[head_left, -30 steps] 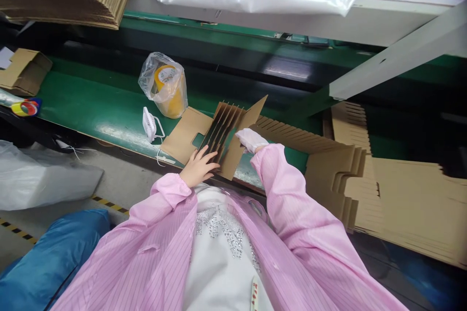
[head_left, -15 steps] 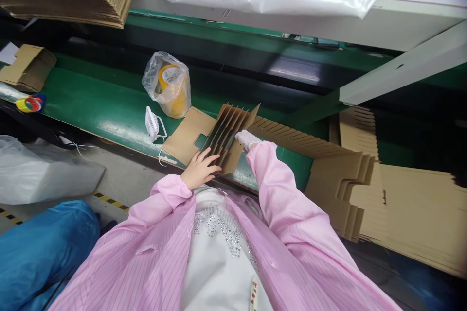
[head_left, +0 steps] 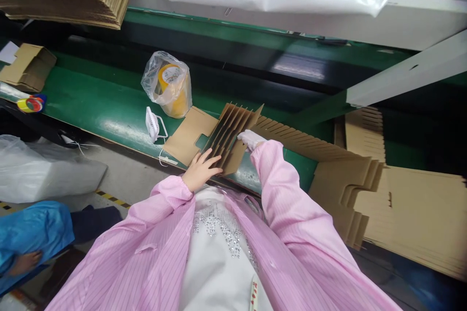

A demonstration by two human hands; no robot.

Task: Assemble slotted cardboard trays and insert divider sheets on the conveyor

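A cardboard divider point(head_left: 237, 126) with several upright parallel panels stands on the green work surface in front of me. My left hand point(head_left: 202, 170), bare, lies with spread fingers against its near left end. At the right side, my right hand point(head_left: 251, 140) wears a white glove and its fingers close on the outer panel; the fingertips are partly hidden. A flat cardboard piece with a notch point(head_left: 189, 135) lies just left of the divider. To the right, a slotted cardboard strip point(head_left: 302, 138) runs up to several notched cardboard sheets point(head_left: 337, 180) standing together.
Left of the work are a small white fan point(head_left: 152, 125) and a plastic bag with yellow tape rolls point(head_left: 174, 90). More flat cardboard point(head_left: 426, 209) is stacked at right. A white post point(head_left: 404, 70) slants down behind it. Another person's blue sleeve point(head_left: 40, 233) shows at lower left.
Both my hands stay almost in place at the divider, with the right hand shifted very slightly right. At lower left the other person has shifted left, and their hand now shows.
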